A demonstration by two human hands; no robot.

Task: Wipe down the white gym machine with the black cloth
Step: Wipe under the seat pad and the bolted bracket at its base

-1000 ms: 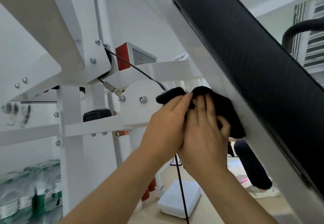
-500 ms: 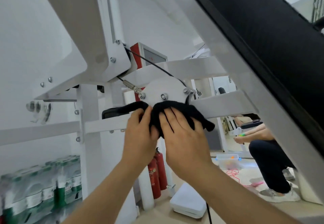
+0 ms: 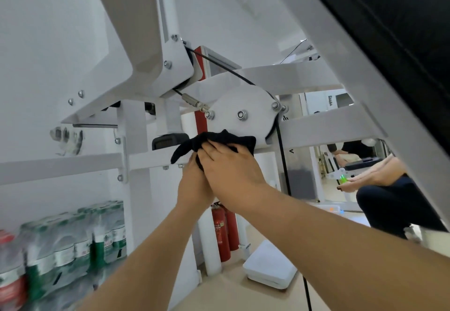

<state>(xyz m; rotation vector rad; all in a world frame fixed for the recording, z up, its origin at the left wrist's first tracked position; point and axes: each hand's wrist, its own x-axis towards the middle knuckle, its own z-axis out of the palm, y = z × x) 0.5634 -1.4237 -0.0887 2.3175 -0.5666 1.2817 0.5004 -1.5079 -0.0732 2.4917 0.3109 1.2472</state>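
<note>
Together, 2 hands [image 3: 231, 172] on black cloth [image 3: 227, 138]

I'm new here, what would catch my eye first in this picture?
The person's left hand and right hand meet mid-picture on a crumpled black cloth, held against the lower edge of the round white pulley plate of the white gym machine. A black padded slab fills the upper right; shrink-wrapped packs of green-labelled water bottles sit lower left.

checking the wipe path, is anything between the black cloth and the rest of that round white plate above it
Nothing visible separates them: the black cloth lies against the lower edge of the round white plate, pressed by the right hand. Bolt heads on its face and the black cable along its right rim stick out.
</note>
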